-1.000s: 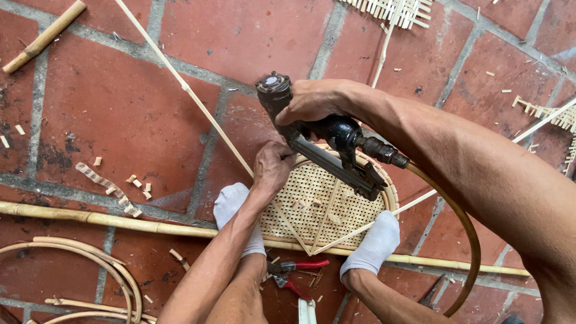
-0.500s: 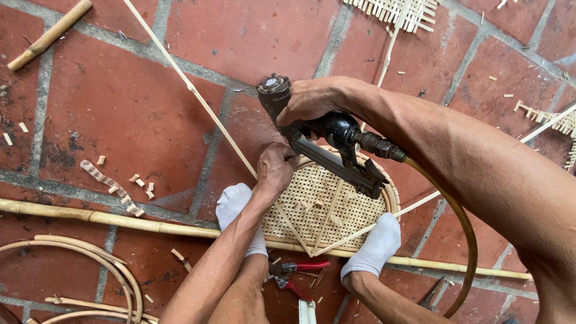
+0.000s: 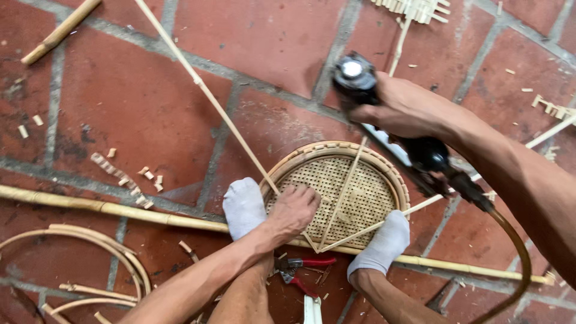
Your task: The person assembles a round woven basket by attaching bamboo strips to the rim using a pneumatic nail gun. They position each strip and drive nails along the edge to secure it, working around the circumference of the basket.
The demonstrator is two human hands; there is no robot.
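Soft even daylight, slight motion blur

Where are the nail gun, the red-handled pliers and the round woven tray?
nail gun (image 3: 420,153), head view, on its black body just below the right hand.
red-handled pliers (image 3: 303,264), head view, on the upper red handle.
round woven tray (image 3: 366,192), head view, on the bare weave right of centre.

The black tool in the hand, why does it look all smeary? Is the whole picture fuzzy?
Head view: the black tool in the right hand is motion-blurred, its round end smeared; the left hand, the woven round tray and the red floor tiles look sharp; the light is soft and even, with no glare.
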